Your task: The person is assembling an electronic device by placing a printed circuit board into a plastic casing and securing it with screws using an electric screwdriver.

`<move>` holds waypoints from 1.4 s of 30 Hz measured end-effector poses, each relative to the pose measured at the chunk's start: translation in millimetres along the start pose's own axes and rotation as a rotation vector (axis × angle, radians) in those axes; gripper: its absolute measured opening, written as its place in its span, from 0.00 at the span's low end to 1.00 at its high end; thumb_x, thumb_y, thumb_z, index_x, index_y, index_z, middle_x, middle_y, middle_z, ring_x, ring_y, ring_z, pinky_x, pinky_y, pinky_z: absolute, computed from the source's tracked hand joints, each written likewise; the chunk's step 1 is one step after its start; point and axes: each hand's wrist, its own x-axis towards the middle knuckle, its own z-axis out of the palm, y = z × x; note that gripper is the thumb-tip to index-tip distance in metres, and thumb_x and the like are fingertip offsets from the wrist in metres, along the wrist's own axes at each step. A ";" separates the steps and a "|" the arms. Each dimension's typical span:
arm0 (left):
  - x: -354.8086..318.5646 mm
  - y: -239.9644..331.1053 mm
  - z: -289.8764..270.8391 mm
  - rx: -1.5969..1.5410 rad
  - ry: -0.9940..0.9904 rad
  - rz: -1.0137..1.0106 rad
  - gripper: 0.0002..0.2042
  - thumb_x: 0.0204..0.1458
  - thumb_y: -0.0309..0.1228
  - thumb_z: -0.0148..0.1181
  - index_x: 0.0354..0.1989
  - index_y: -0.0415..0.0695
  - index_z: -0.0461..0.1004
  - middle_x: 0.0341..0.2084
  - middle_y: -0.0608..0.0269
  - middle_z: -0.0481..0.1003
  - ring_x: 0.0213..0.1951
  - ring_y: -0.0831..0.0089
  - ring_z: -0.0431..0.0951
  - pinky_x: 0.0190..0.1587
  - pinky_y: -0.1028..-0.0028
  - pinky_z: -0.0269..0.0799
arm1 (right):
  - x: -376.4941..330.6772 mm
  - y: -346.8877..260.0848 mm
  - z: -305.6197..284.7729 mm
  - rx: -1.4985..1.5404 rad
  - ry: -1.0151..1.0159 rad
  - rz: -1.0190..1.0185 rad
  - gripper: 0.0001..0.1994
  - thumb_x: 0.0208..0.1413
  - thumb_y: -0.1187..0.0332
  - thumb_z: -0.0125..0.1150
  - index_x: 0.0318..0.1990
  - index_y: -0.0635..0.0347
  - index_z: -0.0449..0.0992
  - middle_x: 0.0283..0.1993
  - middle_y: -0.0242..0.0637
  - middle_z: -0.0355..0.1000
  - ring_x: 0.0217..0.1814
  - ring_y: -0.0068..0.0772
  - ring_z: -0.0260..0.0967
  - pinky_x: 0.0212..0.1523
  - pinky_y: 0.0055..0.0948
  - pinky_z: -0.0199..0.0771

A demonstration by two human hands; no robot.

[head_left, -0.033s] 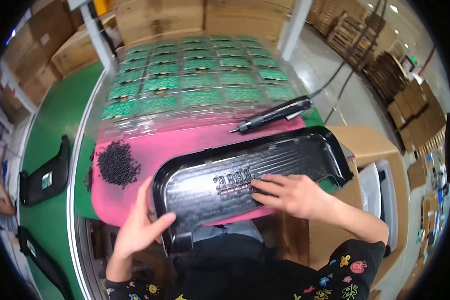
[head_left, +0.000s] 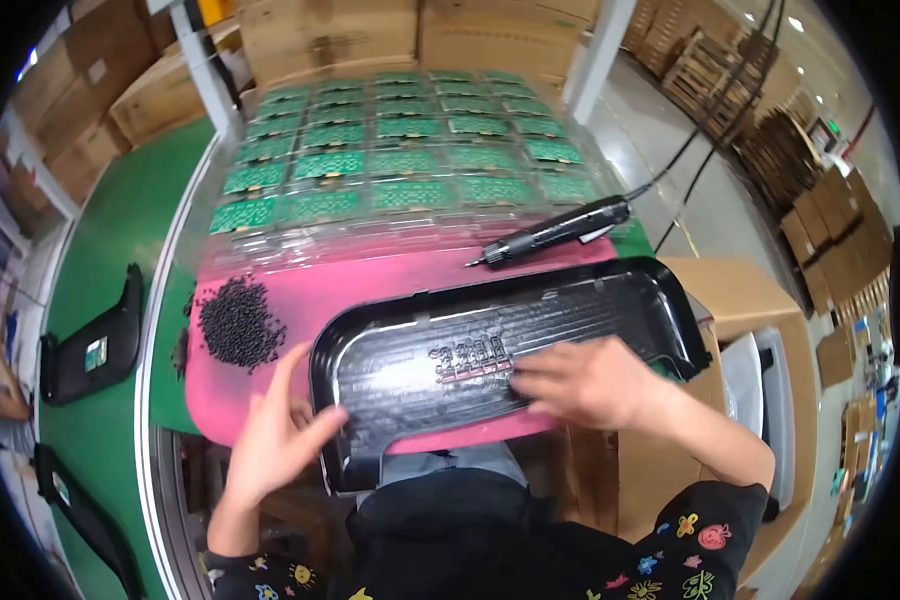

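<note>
A long black plastic housing (head_left: 420, 390), shaped like a shallow tray with a raised rim, lies tilted across the front of the pink mat. My left hand (head_left: 282, 435) grips its left end, thumb over the rim and fingers along the outer side. Around the housing's middle is a cluster of small slots (head_left: 470, 358). Just right of those slots hovers or rests my right hand (head_left: 595, 385), its fingers pointing left and smeared by motion; whether they pinch anything is hidden. Beyond the housing lies a black electric screwdriver (head_left: 550, 232), in neither hand.
A pile of small black parts (head_left: 238, 322) sits on the pink mat (head_left: 315, 290) at left. Stacked clear trays hold green circuit boards (head_left: 405, 195) at the back. An open cardboard box (head_left: 760, 285) stands at right. Another black housing (head_left: 95, 345) lies on the green surface at left.
My right hand has drawn slightly back and right from the slots, its fingers now blurred. The left hand keeps its hold on the housing. The whole view has shifted a little.
</note>
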 end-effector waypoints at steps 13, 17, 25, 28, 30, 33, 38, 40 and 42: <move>142.7 36.3 1.9 0.497 -0.299 0.604 0.17 0.45 0.32 0.68 0.42 0.40 0.72 0.37 0.54 0.76 0.41 0.53 0.77 0.43 0.59 0.74 | 95.2 201.4 -23.8 -0.262 -0.242 0.905 0.25 0.53 0.67 0.54 0.61 0.56 0.68 0.69 0.45 0.56 0.71 0.46 0.52 0.67 0.48 0.58; 146.8 9.6 -0.9 0.409 -0.277 0.584 0.13 0.46 0.32 0.67 0.38 0.40 0.75 0.34 0.56 0.76 0.39 0.53 0.77 0.40 0.60 0.73 | 86.6 213.7 -7.4 -0.245 -0.079 0.784 0.25 0.54 0.64 0.51 0.61 0.58 0.68 0.70 0.44 0.55 0.71 0.49 0.52 0.68 0.47 0.56; 144.6 10.6 8.7 0.368 -0.234 0.640 0.13 0.46 0.30 0.67 0.38 0.39 0.76 0.32 0.55 0.74 0.36 0.54 0.76 0.38 0.64 0.72 | 92.8 243.9 -10.4 -0.368 -0.010 0.744 0.32 0.46 0.78 0.53 0.63 0.54 0.63 0.65 0.44 0.62 0.68 0.43 0.57 0.62 0.48 0.63; 143.6 8.7 10.4 0.348 -0.217 0.642 0.12 0.47 0.33 0.66 0.37 0.40 0.75 0.32 0.57 0.74 0.37 0.54 0.76 0.38 0.61 0.73 | 95.3 258.8 -13.6 -0.301 -0.090 0.783 0.36 0.44 0.81 0.52 0.66 0.53 0.59 0.59 0.49 0.67 0.64 0.48 0.63 0.60 0.48 0.64; 143.3 8.0 9.5 0.354 -0.227 0.637 0.12 0.47 0.33 0.66 0.37 0.40 0.75 0.32 0.57 0.74 0.37 0.54 0.76 0.38 0.61 0.73 | 94.2 261.0 -11.2 -0.270 -0.098 0.782 0.41 0.41 0.85 0.51 0.68 0.54 0.53 0.53 0.55 0.72 0.59 0.54 0.68 0.61 0.48 0.64; 143.7 7.4 7.1 0.345 -0.233 0.626 0.12 0.47 0.32 0.66 0.37 0.40 0.75 0.32 0.57 0.74 0.37 0.54 0.76 0.39 0.61 0.73 | 100.2 248.7 -15.5 -0.191 -0.080 0.818 0.41 0.44 0.84 0.53 0.70 0.58 0.50 0.58 0.56 0.68 0.63 0.53 0.64 0.65 0.46 0.61; 145.1 15.8 5.9 0.335 -0.108 0.715 0.11 0.44 0.27 0.69 0.36 0.40 0.77 0.32 0.59 0.74 0.39 0.61 0.75 0.43 0.66 0.73 | 76.1 252.8 -14.9 -0.172 0.459 0.480 0.35 0.56 0.72 0.58 0.70 0.60 0.50 0.60 0.55 0.65 0.63 0.52 0.62 0.63 0.39 0.64; 144.5 14.8 4.7 0.324 0.010 0.796 0.15 0.42 0.25 0.70 0.40 0.40 0.77 0.39 0.57 0.75 0.45 0.60 0.75 0.48 0.65 0.72 | 85.4 201.6 -25.5 0.137 0.514 0.465 0.30 0.62 0.66 0.54 0.70 0.57 0.51 0.57 0.49 0.68 0.57 0.42 0.68 0.57 0.36 0.69; 141.9 20.0 3.8 0.352 0.129 0.871 0.24 0.37 0.22 0.71 0.48 0.40 0.75 0.47 0.54 0.75 0.50 0.58 0.75 0.52 0.63 0.72 | 89.1 144.6 -32.0 0.668 0.451 0.487 0.28 0.66 0.61 0.50 0.70 0.55 0.53 0.54 0.45 0.69 0.52 0.35 0.71 0.53 0.33 0.73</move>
